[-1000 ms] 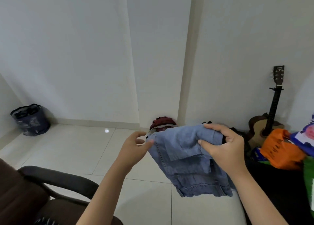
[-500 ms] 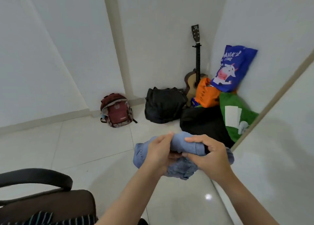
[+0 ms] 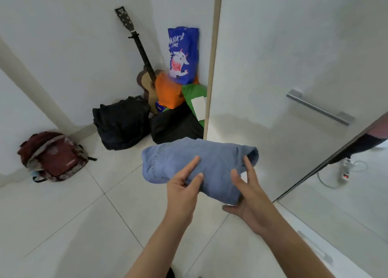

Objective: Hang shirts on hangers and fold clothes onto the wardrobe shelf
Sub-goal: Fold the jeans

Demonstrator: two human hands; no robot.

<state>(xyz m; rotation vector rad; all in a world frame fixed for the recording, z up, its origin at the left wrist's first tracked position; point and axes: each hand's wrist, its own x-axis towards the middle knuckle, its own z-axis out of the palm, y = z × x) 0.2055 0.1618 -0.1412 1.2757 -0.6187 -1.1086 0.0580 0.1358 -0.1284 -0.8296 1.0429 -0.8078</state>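
White wardrobe door (image 3: 273, 68) right behind folded jeans (image 3: 197, 164), bags (image 3: 123, 122) leftward.

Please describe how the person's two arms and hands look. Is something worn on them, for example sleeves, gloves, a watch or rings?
Both forearms are bare as far as the picture shows them; no sleeve edge comes into view. The left hand and the right hand wear no gloves. No watch, bracelet or band shows on either wrist, and I see no rings on the visible fingers. The fingernails look short and unpainted.
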